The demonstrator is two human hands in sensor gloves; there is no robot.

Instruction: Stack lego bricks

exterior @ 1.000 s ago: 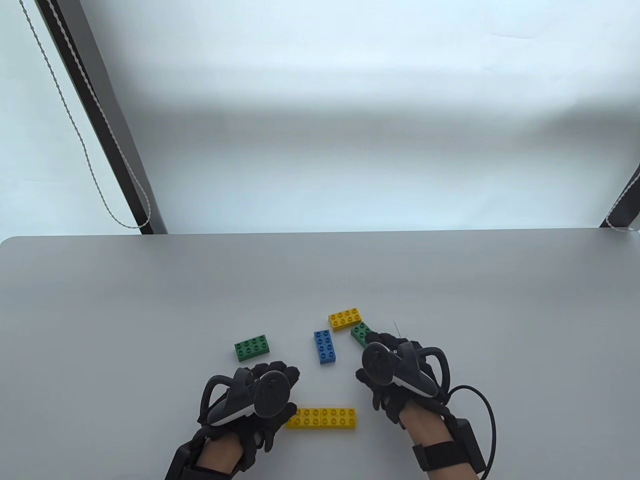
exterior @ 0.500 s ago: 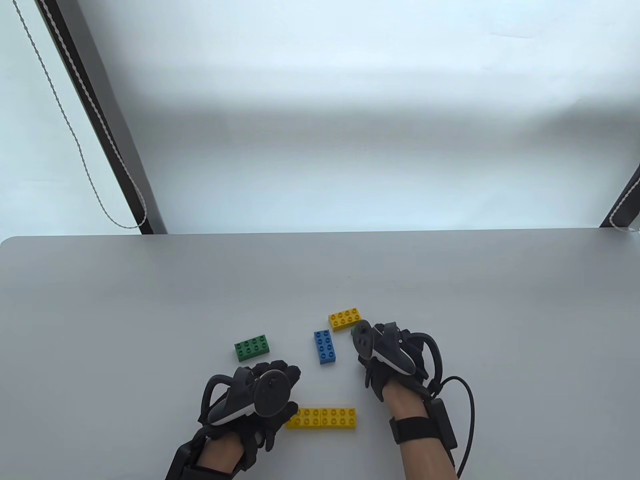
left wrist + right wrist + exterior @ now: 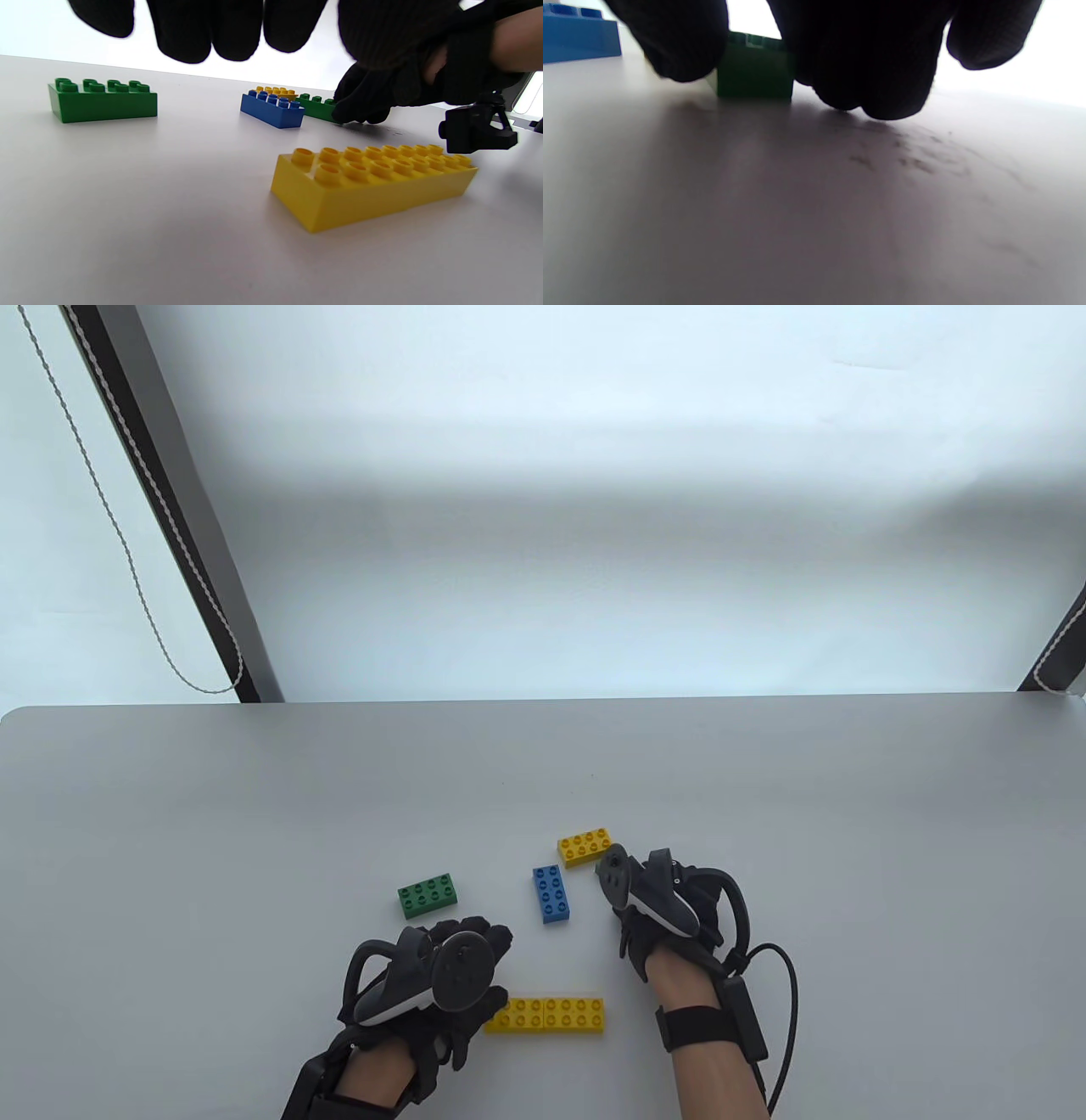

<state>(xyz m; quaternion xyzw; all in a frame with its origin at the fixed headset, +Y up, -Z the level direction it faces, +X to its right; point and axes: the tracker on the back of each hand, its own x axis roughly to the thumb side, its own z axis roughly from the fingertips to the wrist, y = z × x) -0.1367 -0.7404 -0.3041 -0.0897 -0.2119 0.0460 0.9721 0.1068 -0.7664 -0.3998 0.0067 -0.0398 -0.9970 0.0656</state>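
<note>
Right grip: the right hand [image 3: 670, 903], lower centre-right of the table view, has closed on a green brick [image 3: 754, 67]; in the right wrist view a thumb and fingers [image 3: 865, 55] flank its end while it sits on the bench [image 3: 254, 814], apparently ready to be lifted.
Left grip: the left hand [image 3: 433, 976], lower centre-left, hovers loose and holds nothing; its fingertips [image 3: 199, 29] hang clear above the bench.
Base: a long yellow brick [image 3: 547, 1015] lies flat just right of the left hand, studs up, a likely foundation for the stack.
Other bricks: a blue brick [image 3: 551, 893] lies mid-frame; a short yellow brick [image 3: 585, 845] sits just above the right hand; a second green brick [image 3: 429, 894] lies just above the left hand. All are single, none yet stacked.
Hidden: from above, the tracker covers the held brick.
</note>
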